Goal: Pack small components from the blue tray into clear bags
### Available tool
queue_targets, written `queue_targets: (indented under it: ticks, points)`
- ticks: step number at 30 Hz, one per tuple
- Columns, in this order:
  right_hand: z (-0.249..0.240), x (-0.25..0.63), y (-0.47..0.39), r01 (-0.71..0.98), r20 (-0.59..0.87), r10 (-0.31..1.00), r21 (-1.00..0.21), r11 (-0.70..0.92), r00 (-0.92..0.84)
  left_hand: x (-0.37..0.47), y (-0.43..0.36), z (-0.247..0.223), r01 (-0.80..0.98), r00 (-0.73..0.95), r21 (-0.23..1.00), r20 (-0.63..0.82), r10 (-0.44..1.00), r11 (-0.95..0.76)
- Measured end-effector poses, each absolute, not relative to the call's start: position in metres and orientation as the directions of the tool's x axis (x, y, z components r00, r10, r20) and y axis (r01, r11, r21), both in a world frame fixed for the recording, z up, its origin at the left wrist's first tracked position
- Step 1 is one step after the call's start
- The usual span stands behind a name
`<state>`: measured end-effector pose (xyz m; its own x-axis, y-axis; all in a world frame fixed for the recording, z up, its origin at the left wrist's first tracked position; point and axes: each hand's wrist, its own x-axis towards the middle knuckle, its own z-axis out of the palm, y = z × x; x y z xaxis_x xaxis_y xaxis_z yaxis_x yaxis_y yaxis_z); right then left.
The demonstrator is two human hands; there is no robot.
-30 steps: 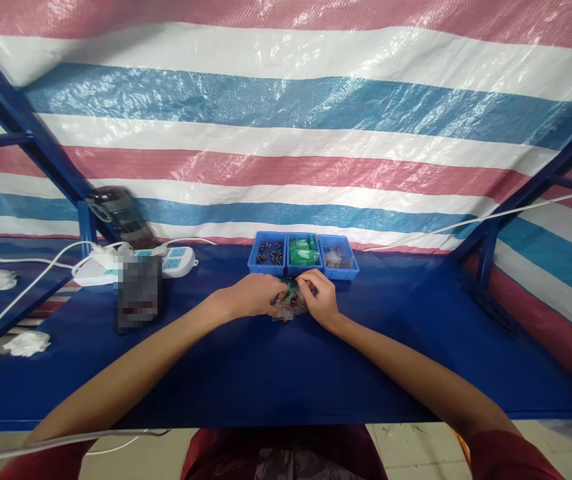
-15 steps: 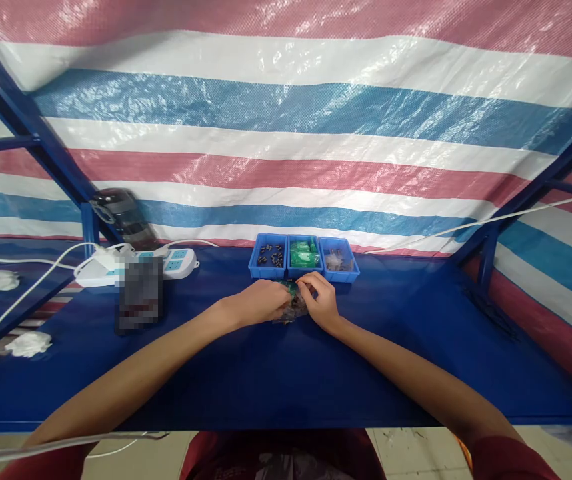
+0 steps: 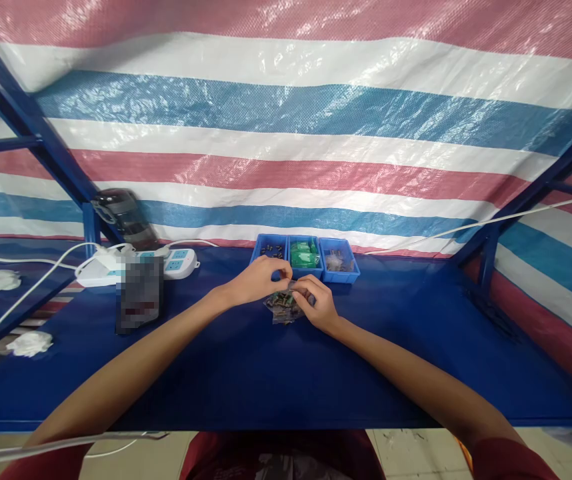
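A small clear plastic bag (image 3: 282,310) filled with little brass-and-dark metal parts lies on the blue table, between my two hands. My left hand (image 3: 259,280) is closed in a pinch at the bag's upper edge, thumb and forefinger together. From the other side, my right hand (image 3: 319,305) pinches the same edge with bent fingers. Just behind the hands stand three blue bins in a row. The left bin (image 3: 269,238) holds loose dark metal parts, partly covered by my left hand. Green packets (image 3: 305,255) fill the middle one, and small clear bags (image 3: 337,261) lie in the right one.
To the left are a white power strip (image 3: 181,264) with cables, a blurred dark object (image 3: 139,293) and a dark bottle (image 3: 125,217) leaning by the frame. Crumpled white tissues (image 3: 30,343) lie farther left. A striped plastic sheet (image 3: 286,147) hangs behind the table (image 3: 276,380).
My left hand has moved up and to the left, off the bag's body to its upper edge. More of the bag's contents show now. My right hand has hardly moved.
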<state>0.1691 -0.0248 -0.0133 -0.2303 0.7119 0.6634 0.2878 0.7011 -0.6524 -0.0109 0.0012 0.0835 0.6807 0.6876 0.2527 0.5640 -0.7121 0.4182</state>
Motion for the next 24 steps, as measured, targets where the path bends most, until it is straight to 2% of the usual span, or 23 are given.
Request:
queue_targets:
  ticks: [10,14,18,24]
  points:
    - [-0.015,0.168,-0.022,0.282,0.661,0.739,-0.689,0.667,-0.134,-0.007,0.005,0.073,0.439,0.512,0.684,0.342,0.788,-0.582]
    - [-0.016,0.170,-0.022,0.259,0.646,0.759,-0.721,0.643,-0.086,-0.004,-0.003,0.063,0.398,0.437,0.766,0.326,0.838,-0.505]
    - [-0.017,0.170,-0.022,0.239,0.617,0.784,-0.754,0.612,-0.064,-0.002,-0.013,0.049,0.382,0.493,0.753,0.323,0.808,-0.535]
    - [-0.016,0.170,-0.022,0.248,0.615,0.786,-0.754,0.608,-0.058,0.000,-0.014,0.024,0.375,0.557,0.667,0.393,0.732,-0.644]
